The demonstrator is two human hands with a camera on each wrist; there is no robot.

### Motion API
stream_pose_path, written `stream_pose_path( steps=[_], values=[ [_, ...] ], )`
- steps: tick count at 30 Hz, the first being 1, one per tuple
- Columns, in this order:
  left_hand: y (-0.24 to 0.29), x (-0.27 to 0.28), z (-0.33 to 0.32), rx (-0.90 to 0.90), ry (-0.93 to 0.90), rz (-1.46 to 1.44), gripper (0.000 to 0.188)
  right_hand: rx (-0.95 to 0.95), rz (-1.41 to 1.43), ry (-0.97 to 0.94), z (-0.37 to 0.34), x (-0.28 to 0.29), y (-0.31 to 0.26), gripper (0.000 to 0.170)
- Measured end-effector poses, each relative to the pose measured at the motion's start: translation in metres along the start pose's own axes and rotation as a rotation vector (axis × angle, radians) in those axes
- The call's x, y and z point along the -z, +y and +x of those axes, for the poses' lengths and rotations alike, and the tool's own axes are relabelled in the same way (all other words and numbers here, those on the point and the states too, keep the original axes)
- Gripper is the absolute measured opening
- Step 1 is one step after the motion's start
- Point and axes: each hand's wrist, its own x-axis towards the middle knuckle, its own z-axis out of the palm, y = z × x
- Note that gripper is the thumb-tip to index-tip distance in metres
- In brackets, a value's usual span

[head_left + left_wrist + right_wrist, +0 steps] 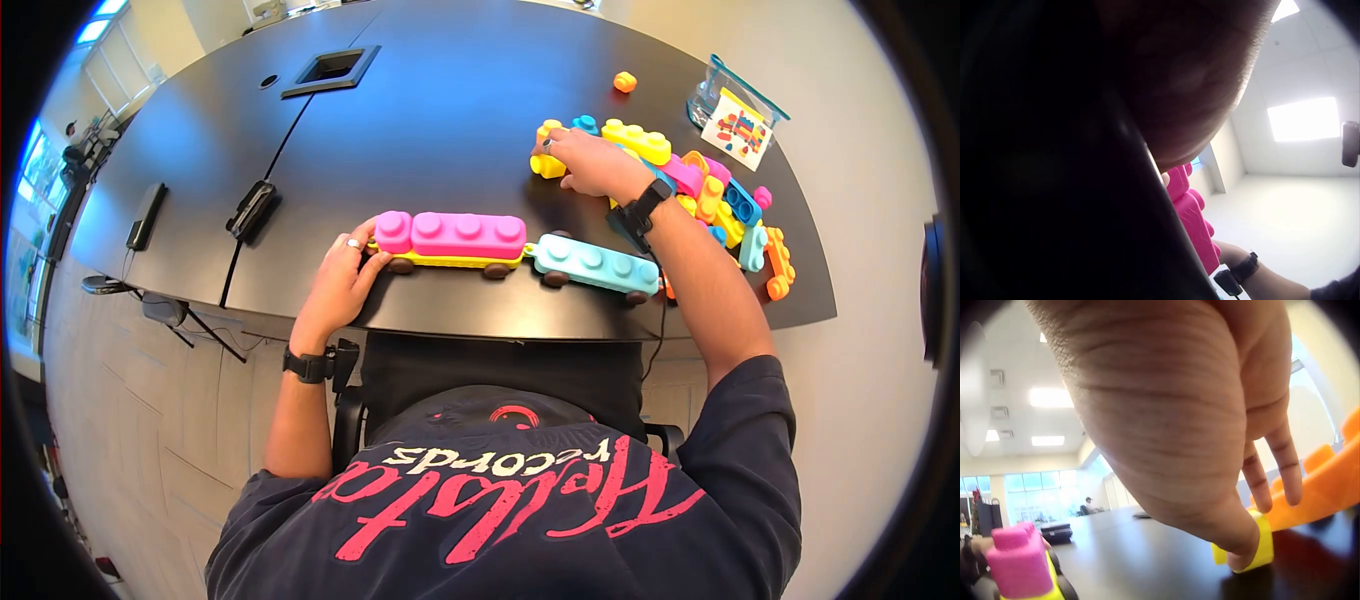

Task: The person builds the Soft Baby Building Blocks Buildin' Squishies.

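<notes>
At the near table edge, a pink block (394, 231) and a longer pink block (468, 235) sit on a yellow wheeled base, linked to a light-blue wheeled piece (597, 265). My left hand (340, 285) grips the pink end, thumb on the near side; its palm (1191, 94) hides most of the left wrist view. Farther right, my right hand (600, 165) pinches a yellow block (547, 167) at the pile's left side. In the right wrist view the thumb lies against that yellow block (1264, 542), and other fingers reach past it.
A pile of mixed blocks (708, 200) covers the right side, with a lone orange block (625, 82) beyond. A clear bag (708, 92) and a picture card (738, 130) lie at the far right. Black devices (252, 211) and a table socket (332, 70) are on the left.
</notes>
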Motion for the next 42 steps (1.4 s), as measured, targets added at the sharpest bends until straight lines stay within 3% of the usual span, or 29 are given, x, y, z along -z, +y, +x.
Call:
stream_pose_path(
  steps=[6,10,11,12,14,16,18,20,22,27,29,30,33,34,37,39,41,42],
  values=[
    [0.004,0.002,0.0,0.022,0.019,0.001,0.047,-0.127,-0.152,-0.002,0.018,-0.009,-0.012,0.055],
    [0.002,0.001,0.0,-0.014,0.019,0.011,0.047,-0.097,-0.17,0.111,0.016,-0.01,-0.018,0.059],
    [0.001,0.001,0.0,-0.032,0.027,0.01,0.047,-0.074,-0.13,0.239,0.015,-0.002,-0.029,0.051],
    [0.001,0.0,0.0,-0.05,0.032,0.008,0.047,-0.067,-0.126,0.236,0.016,0.009,-0.042,0.051],
    [0.003,0.001,0.0,-0.037,0.024,0.019,0.047,-0.102,0.373,0.311,0.022,0.041,-0.087,0.042],
    [0.007,0.003,0.001,-0.037,0.012,0.034,0.048,0.037,0.701,0.353,0.022,0.045,-0.121,0.039],
    [0.011,0.005,0.002,0.016,-0.013,0.052,0.047,0.217,0.66,0.362,0.026,0.028,-0.136,0.041],
    [0.009,0.004,0.001,0.012,-0.008,0.041,0.046,0.181,0.488,0.342,0.023,0.012,-0.149,0.043],
    [0.006,0.001,0.001,-0.004,-0.006,0.016,0.046,0.121,0.523,0.326,0.02,0.007,-0.158,0.043],
    [0.004,-0.001,0.002,-0.029,0.011,0.062,0.047,0.28,0.407,0.424,0.024,-0.003,-0.157,0.042],
    [0.003,-0.002,0.002,-0.004,0.004,0.057,0.048,0.18,0.508,0.247,0.021,0.003,-0.158,0.05],
    [0.003,-0.002,0.002,-0.014,-0.001,0.056,0.048,0.171,0.505,0.252,0.019,0.002,-0.16,0.05],
    [0.001,-0.004,0.002,0.016,-0.003,0.064,0.047,0.214,0.34,0.285,0.014,-0.006,-0.157,0.077],
    [0.0,-0.004,0.002,-0.013,0.007,0.086,0.047,0.207,0.339,0.29,0.011,-0.004,-0.153,0.077],
    [-0.001,-0.005,0.002,-0.045,0.021,0.089,0.047,0.092,0.339,0.34,-0.01,0.011,-0.125,0.085],
    [-0.003,-0.006,0.001,-0.048,0.027,0.063,0.047,-0.049,0.349,0.288,-0.026,0.029,-0.082,0.065],
    [-0.005,-0.005,0.0,-0.014,0.021,0.092,0.047,-0.401,0.312,0.286,-0.049,0.05,-0.041,0.044],
    [-0.004,-0.005,0.0,-0.021,0.015,0.084,0.047,-0.46,0.197,0.363,-0.066,0.043,0.004,0.038]
  ],
)
